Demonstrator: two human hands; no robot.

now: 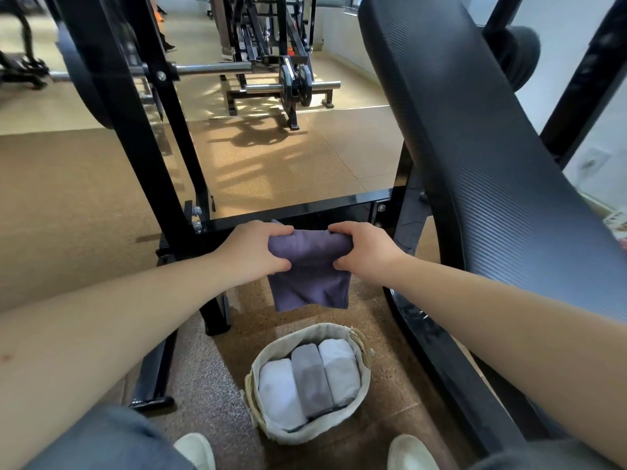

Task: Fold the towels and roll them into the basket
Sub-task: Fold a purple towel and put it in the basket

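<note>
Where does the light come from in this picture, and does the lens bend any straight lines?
Head view: sunlight patches with equipment shadows on the far tan floor; the wide lens bows the black ribbed bench pad; the purple-grey cloth towel, left hand, right hand and round fabric-lined basket look sharp, softly lit.

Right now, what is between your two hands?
In the head view, the purple towel stretches between the left hand and right hand; both grip its top edge.
</note>
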